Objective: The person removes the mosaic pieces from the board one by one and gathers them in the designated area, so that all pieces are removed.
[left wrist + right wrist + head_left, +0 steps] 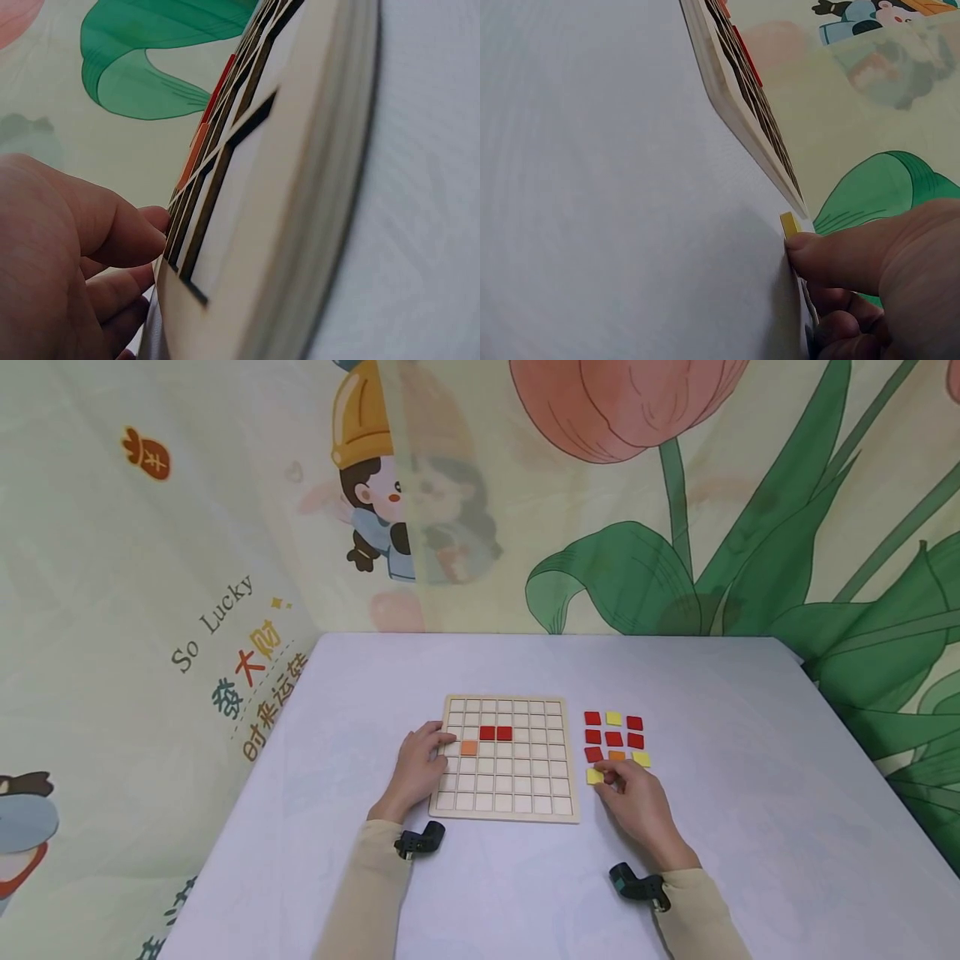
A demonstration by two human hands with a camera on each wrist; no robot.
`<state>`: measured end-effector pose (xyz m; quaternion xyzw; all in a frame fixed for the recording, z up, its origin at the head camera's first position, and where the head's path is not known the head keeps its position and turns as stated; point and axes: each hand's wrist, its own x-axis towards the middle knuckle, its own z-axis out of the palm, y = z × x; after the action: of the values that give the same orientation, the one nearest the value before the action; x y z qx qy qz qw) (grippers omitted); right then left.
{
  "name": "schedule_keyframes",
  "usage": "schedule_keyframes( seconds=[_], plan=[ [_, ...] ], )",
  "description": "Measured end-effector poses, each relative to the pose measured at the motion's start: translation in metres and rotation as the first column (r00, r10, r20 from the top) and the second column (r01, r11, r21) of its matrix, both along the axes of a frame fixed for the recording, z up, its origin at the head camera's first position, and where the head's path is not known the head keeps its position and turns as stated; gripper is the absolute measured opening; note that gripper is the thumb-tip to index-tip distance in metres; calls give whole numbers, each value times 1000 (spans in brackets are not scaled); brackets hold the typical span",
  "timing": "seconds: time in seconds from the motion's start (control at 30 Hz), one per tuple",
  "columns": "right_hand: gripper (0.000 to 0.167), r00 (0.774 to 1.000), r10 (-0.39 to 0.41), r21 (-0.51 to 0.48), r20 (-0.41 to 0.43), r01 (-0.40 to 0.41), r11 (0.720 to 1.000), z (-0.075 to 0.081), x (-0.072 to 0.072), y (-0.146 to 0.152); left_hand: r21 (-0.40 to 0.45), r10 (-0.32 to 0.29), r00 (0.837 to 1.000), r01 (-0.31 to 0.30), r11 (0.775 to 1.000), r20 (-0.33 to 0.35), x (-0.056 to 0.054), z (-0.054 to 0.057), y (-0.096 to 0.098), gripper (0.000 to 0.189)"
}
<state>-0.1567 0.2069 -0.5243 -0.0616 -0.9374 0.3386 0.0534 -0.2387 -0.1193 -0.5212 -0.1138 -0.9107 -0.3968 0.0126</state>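
So, the right hand [636, 797] is pinching a yellow tile [594, 776] between thumb and fingertips, with the tile sitting just right of the board, near its lower right corner. The left hand [416, 768] isn't really clutching anything: its fingers are bending loosely, and thumb and fingertips are touching the left edge of the wooden grid board [517, 817].

That board is lying flat between the hands. Two red tiles [496, 733] are sitting side by side in its cells, and an orange tile [468, 747] is lying one row nearer and one column left of them. Just past the right hand, loose tiles [613, 739] are lying in rough rows: mostly red, plus two yellows and an orange one that the fingers are partly hiding.

Both arms are wearing beige sleeves [367, 893], with a black camera [422, 840] sitting at each wrist. Everything's resting on a white-covered table [495, 893], and behind it a printed backdrop [780, 410] is showing a big pink tulip, green leaves and cartoon figures.
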Motion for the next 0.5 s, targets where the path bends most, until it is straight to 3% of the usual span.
schedule_keyframes(
  seconds=[0.5],
  plan=[
    [34,1000,0,-42,9,0,999,0,0,3,16,-7,1000,7,1000,-2,0,0,-1,35]
  ],
)
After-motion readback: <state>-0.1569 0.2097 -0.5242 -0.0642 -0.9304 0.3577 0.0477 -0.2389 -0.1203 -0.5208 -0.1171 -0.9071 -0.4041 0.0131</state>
